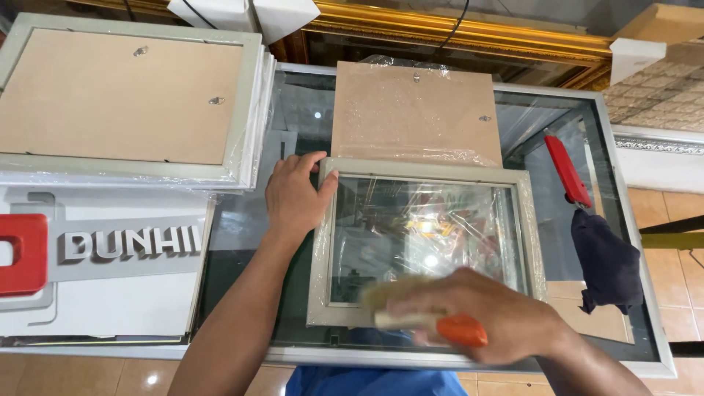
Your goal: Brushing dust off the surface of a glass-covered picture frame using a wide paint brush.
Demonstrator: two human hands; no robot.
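The left hand (293,196) is pressing flat on the top left corner of the small grey picture frame (425,242), fingers spread and closed on nothing, steadying it near the middle of the glass-topped bench (631,293). The right hand (488,319), blurred, has its grip clamped around an orange-handled brush (422,312) and is working the pale bristles along the frame's lower edge. The frame's glass is showing, plastic wrap glinting over it. Its brown backing board (414,114) is lying just behind it, toward the far edge. By my reading, the frame is apart and being dusted, with refitting the board left. A finished-looking frame (125,99) lies face down at the far left corner.
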